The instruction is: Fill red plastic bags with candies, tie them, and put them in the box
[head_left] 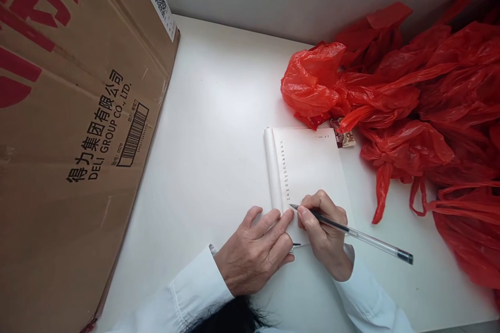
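A small white notepad (312,166) lies on the white table (219,114), its used pages rolled back along the left edge. A short column of handwritten marks runs down its left side. My right hand (324,229) is closed round a clear ballpoint pen (359,234), whose tip touches the page below the column. My left hand (253,252) lies flat with fingers stretched out, pressing the notepad's lower left corner. Both arms wear white sleeves.
A large brown cardboard box (74,130) with red print and a barcode fills the left side. Several crumpled red plastic bags (410,99) are heaped at the right, reaching the back wall. A small printed slip (344,138) pokes out beside the notepad's top right corner.
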The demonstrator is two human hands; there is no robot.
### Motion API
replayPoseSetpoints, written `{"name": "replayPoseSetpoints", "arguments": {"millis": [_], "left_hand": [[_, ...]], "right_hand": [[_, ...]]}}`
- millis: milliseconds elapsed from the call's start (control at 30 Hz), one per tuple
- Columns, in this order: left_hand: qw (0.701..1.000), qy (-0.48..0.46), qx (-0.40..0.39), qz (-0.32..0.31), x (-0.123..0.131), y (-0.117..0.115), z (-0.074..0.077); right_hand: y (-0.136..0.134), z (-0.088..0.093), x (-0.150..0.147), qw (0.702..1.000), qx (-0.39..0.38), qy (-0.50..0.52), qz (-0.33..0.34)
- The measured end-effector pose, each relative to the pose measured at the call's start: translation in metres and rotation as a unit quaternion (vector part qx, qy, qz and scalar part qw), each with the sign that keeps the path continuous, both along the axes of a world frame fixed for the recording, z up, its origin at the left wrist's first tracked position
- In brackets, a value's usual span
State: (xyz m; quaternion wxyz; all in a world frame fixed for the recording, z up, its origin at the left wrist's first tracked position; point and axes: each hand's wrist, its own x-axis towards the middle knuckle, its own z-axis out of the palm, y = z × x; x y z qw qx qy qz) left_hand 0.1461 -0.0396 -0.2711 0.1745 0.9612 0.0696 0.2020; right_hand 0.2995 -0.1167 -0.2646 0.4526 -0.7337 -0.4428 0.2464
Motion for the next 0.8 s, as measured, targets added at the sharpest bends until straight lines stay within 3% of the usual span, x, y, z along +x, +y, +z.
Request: {"name": "replayPoseSetpoints", "arguments": {"millis": [800], "left_hand": [[1.000, -0.027, -0.016, 0.003, 0.0015, 0.0055, 0.0053]], "right_hand": [[0.0049, 0.0002, -0.0013, 1.000, 0.021, 0.013, -0.018]]}}
